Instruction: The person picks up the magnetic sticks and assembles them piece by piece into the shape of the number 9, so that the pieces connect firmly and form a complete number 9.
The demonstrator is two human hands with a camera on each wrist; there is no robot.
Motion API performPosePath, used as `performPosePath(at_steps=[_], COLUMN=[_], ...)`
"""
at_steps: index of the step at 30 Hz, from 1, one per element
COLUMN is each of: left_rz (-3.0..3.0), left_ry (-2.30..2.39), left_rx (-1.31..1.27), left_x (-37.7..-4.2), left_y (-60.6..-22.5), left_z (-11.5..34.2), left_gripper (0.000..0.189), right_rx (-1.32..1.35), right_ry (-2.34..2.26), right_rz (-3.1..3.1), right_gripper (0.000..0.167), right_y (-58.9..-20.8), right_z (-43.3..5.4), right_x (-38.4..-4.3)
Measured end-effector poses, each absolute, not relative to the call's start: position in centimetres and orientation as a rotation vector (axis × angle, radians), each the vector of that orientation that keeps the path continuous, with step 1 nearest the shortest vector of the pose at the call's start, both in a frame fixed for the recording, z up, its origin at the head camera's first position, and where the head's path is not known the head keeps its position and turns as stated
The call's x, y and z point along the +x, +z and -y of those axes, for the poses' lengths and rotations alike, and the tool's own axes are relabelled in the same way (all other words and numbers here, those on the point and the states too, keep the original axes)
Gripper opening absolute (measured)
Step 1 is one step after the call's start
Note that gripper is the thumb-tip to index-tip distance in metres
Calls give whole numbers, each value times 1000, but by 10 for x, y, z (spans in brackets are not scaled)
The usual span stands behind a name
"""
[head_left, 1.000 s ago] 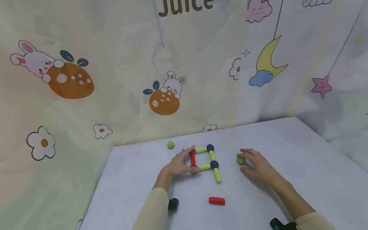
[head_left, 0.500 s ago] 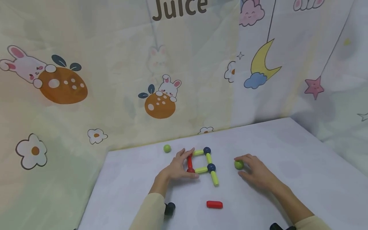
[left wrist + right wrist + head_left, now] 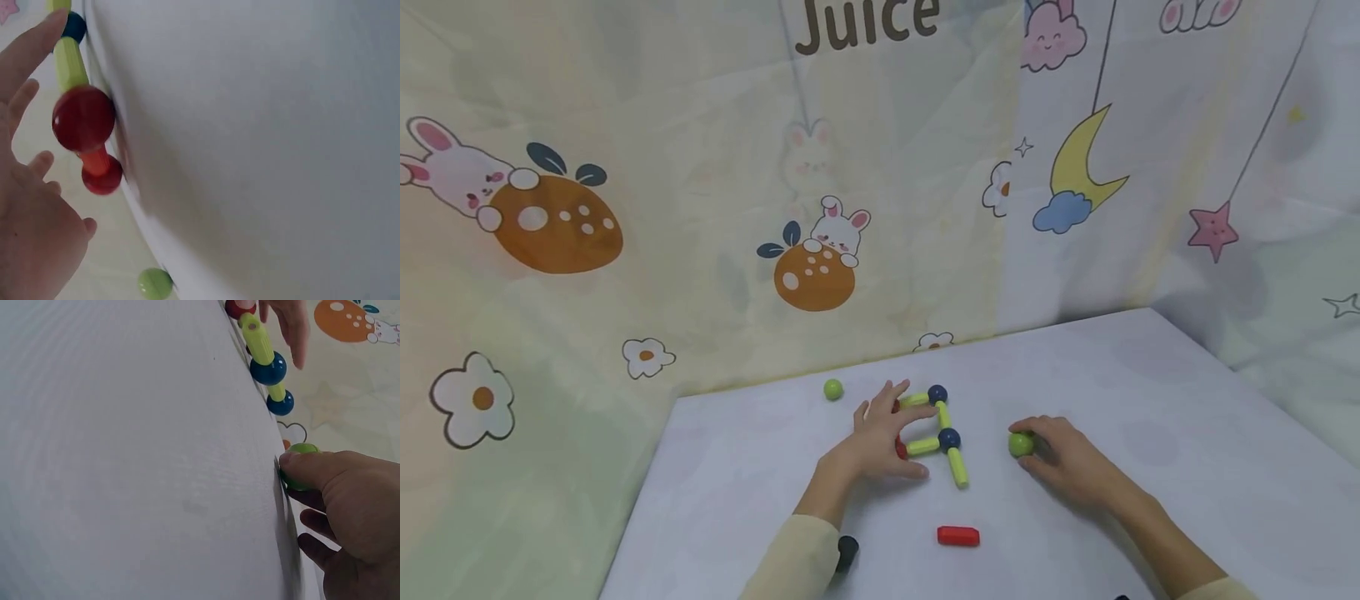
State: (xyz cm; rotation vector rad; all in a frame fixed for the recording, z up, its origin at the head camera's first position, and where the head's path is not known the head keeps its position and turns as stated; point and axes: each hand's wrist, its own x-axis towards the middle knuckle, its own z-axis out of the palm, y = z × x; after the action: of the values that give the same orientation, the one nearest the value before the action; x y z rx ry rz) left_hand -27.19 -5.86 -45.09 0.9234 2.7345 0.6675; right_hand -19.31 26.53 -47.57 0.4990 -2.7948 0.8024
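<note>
A square of magnetic building rods and balls lies on the table: yellow-green rods (image 3: 922, 447), two blue balls (image 3: 950, 439), and at its left side a red rod (image 3: 95, 161) joining two red balls (image 3: 84, 119). One further yellow-green rod (image 3: 958, 468) sticks out toward the front from the nearer blue ball. Over the red side spreads my left hand (image 3: 880, 442), fingers extended and partly covering it in the head view. To the right of the square, my right hand (image 3: 1070, 462) pinches a green ball (image 3: 1020, 444) between thumb and fingers, low at the tabletop.
Another green ball (image 3: 832, 389) sits near the table's back edge, left of the square. A loose red rod (image 3: 958, 536) lies in front. Behind the white table (image 3: 737, 500) hangs a printed cloth (image 3: 700, 208).
My left hand has lifted its fingers from the red side and shifted slightly right. My right hand's fingers have closed in on the green ball. The head view has moved a little.
</note>
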Motion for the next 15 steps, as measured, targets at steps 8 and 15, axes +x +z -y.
performPosePath(at_steps=[8, 15], left_rz=[-2735, -2726], left_ry=[491, 427], left_rx=[1099, 1198], left_x=[-258, -253], left_y=[-449, -446], left_z=[30, 18], left_gripper=[63, 42], right_rx=[487, 492], right_ry=[857, 910], right_rz=[2783, 2854], right_gripper=[38, 36], right_y=[-473, -470], right_z=[-261, -253], right_x=[-184, -176])
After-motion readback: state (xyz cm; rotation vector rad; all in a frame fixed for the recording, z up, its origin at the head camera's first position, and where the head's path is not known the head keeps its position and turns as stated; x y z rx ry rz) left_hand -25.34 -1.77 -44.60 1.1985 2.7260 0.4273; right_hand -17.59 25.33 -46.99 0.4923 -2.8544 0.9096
